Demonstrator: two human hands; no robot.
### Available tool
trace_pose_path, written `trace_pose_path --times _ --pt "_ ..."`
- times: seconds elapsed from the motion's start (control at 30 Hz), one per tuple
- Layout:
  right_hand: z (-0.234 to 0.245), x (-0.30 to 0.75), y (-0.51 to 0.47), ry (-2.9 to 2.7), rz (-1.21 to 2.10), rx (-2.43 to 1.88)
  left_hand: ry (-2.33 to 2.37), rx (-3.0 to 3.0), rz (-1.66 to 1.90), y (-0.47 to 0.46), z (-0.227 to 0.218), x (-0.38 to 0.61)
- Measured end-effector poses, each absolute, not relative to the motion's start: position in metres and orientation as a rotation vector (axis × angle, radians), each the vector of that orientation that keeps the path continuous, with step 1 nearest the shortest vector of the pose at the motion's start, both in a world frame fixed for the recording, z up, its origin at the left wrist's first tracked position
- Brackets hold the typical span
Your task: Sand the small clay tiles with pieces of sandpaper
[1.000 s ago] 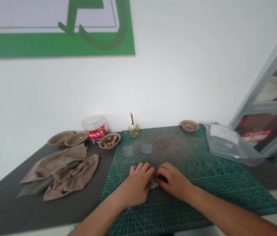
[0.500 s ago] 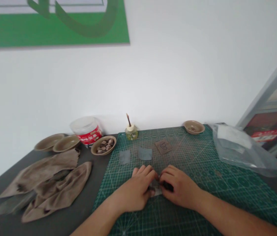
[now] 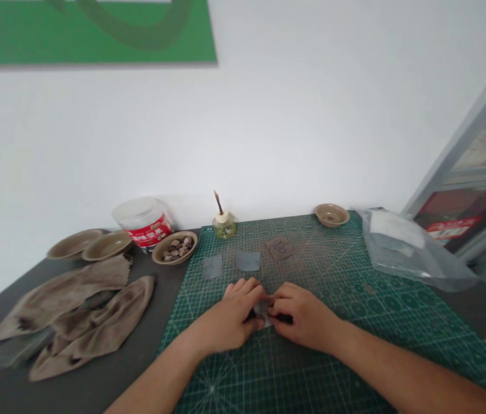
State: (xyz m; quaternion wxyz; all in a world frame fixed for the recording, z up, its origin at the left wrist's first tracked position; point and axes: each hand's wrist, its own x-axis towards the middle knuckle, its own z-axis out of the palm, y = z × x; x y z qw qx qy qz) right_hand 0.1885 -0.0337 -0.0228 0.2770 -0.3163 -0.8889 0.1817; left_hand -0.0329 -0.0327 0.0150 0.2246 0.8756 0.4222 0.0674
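Both hands have drawn closer, the left hand (image 3: 225,319) and right hand (image 3: 307,317) now clamped together on a small pale scrap (image 3: 261,313) on the cutting mat (image 3: 381,339), with a dark piece (image 3: 284,318) under the right fingers (image 3: 288,293). Just beyond lie two grey squares (image 3: 212,267) (image 3: 248,260) and a brown square (image 3: 279,248), with a bottle (image 3: 224,227), a bowl (image 3: 332,215) and a plastic bag (image 3: 406,247) further off. Left of the mat, the worktop (image 3: 160,310) holds cloths (image 3: 57,282), a tub (image 3: 143,221) and three more bowls (image 3: 173,248) (image 3: 107,245) (image 3: 74,244).
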Motion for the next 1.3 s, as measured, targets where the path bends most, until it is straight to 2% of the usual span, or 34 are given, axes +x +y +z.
trace_pose_path --times 1.3 --pt "-0.0204 0.1939 -0.0262 -2.371 0.498 -0.850 1.090 2.408 0.234 -0.0281 0.0136 -0.0383"
